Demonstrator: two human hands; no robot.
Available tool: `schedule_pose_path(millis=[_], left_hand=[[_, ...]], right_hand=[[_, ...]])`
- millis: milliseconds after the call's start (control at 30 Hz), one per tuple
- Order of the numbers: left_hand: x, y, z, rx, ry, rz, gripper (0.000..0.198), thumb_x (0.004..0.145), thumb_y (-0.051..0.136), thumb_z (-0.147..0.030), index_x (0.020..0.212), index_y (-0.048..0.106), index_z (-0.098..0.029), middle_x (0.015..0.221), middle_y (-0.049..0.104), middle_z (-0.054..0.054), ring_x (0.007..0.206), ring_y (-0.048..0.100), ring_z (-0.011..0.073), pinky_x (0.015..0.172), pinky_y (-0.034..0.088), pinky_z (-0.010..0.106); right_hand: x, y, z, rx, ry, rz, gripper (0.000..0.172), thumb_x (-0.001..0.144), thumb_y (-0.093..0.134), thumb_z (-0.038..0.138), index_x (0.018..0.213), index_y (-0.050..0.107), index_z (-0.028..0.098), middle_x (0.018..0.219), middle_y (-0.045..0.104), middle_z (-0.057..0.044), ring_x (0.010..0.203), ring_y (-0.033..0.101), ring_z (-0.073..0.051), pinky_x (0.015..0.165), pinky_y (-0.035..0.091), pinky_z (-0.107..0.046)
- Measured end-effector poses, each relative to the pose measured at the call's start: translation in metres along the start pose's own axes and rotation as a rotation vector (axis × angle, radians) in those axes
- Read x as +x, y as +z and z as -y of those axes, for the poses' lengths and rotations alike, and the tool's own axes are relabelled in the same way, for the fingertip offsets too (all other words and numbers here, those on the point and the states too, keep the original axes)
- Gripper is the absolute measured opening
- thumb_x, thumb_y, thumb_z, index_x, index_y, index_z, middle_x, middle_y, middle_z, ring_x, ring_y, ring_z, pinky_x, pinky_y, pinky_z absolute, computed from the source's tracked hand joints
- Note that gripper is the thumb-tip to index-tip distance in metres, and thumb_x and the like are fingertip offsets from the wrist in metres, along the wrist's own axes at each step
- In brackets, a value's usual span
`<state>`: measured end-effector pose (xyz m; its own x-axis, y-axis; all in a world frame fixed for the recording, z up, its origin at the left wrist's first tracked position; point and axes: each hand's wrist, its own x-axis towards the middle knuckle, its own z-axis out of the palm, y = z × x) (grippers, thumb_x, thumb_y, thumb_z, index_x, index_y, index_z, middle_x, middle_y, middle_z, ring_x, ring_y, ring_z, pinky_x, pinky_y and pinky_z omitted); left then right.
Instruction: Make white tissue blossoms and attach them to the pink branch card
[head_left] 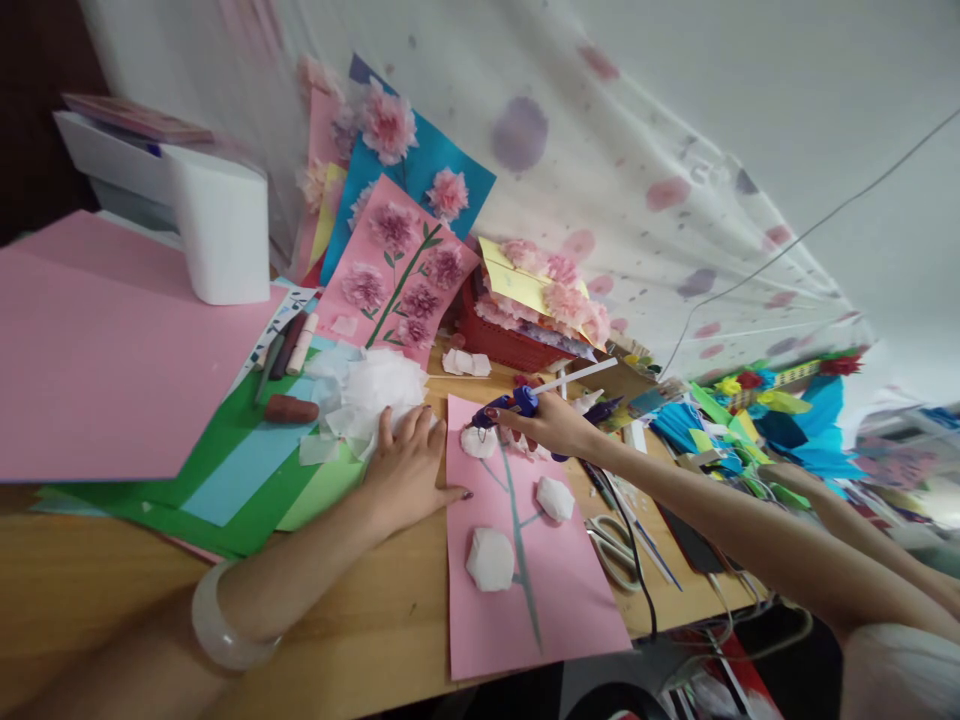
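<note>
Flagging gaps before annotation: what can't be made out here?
All head view:
Handle of the glue gun: covered by the right hand.
Whether its tip touches the white puff: too small, blurred.
Left end of the large pink sheet: cut by frame edge.
Anything in the co-worker's hand: blurred among coloured paper.

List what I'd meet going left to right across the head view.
Large pink sheet, reddish-brown stick, left hand resting flat, right hand gripping a blue hot glue gun, scissors, another person's hand.
</note>
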<state>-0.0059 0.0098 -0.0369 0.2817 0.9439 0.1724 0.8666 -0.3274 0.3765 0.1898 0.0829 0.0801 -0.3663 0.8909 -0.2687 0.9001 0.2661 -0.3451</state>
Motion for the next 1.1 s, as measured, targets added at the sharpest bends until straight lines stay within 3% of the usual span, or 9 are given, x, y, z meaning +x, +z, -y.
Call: schedule_pose_path(millis=[167,433,633,800,1100], left_hand=[[0.0,0.002,0.001,-0.01,0.007,-0.012,0.079,0.082,0.057,-0.064,0.138,0.048,-0.009,0.151,0.04,0.025,0.144,0.027,0.0382,0.116,0.005,0.063],[0.001,0.001,0.001,-0.002,0.002,0.007,0.078,0.081,0.057,-0.065,0.139,0.048,-0.013,0.152,0.039,0.024,0.145,0.026,0.0379,0.116,0.006,0.064],[0.0,-0.001,-0.001,0.007,-0.022,-0.017,0.09,0.079,0.062,-0.064,0.15,0.034,-0.017,0.154,0.034,0.027,0.144,0.028,0.0411,0.112,0.009,0.068],[0.0,-0.001,-0.001,0.014,-0.009,-0.023,0.08,0.08,0.06,-0.065,0.143,0.046,-0.018,0.153,0.036,0.026,0.143,0.029,0.0395,0.113,0.009,0.067],[0.001,-0.004,-0.001,0.008,-0.015,0.044,0.083,0.081,0.059,-0.066,0.145,0.043,-0.016,0.155,0.033,0.027,0.146,0.025,0.0391,0.113,0.007,0.067]], right_hand=[[0.001,-0.003,-0.001,-0.081,0.049,-0.071,0.048,0.084,0.053,0.065,0.078,0.069,0.019,0.06,0.068,-0.001,0.05,0.058,-0.014,0.049,0.041,-0.024],[0.003,-0.003,-0.002,-0.051,0.026,-0.038,0.05,0.088,0.049,0.062,0.068,0.065,0.019,0.061,0.071,-0.003,0.061,0.066,-0.017,0.058,0.046,-0.025],[-0.001,0.002,0.001,0.026,0.031,0.001,0.054,0.085,0.049,0.069,0.069,0.064,0.019,0.059,0.069,-0.002,0.053,0.063,-0.015,0.057,0.048,-0.025],[-0.006,0.006,0.0,0.041,0.023,0.021,0.052,0.086,0.051,0.066,0.068,0.063,0.019,0.059,0.07,-0.003,0.052,0.063,-0.015,0.055,0.048,-0.025],[-0.022,0.006,0.004,-0.034,-0.028,0.076,0.047,0.088,0.051,0.062,0.079,0.067,0.019,0.061,0.069,-0.002,0.058,0.066,-0.015,0.057,0.046,-0.024]])
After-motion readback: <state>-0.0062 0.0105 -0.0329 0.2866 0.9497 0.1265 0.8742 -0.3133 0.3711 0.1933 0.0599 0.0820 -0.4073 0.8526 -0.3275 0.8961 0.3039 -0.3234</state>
